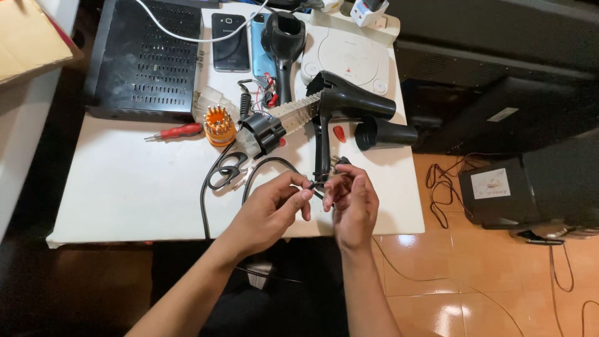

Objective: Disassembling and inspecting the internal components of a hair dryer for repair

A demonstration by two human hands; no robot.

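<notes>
Centrally, both hands meet over the near edge of the white square tabletop (125,187). Left hand (271,206): fingers curled narrow, thumb and forefinger pinching the thin black power cord (265,163) at its end, just in front of the hair dryer's handle. Right hand (354,201): fingers bent close together, tips touching the same cord end and a small dark plug-like piece (340,162) that shows just above them; whether it truly grips that piece cannot be told.

Black plastic hair dryer shell (340,106): lying on the table, handle pointing toward the hands, barrel toward the far right. Detached black cylindrical nozzle piece (384,133): just beside the barrel, at the right table edge. Small red teardrop-shaped part (339,133): between handle and nozzle.

Black ring-shaped motor housing with pale heater core (268,130): left of the dryer, tilted. Black-handled scissors (226,173): near the cord loop. Orange round screwdriver-bit holder (219,123): left of the housing. Red-handled screwdriver (178,131): touching or just beside the bit holder.

Far edge: black vented metal box (143,56), black smartphone (229,42), second black dryer half-shell (284,40), white round-lidded game console (349,56).

Floor at right: orange glossy tiles (437,274) with loose dark cables.
</notes>
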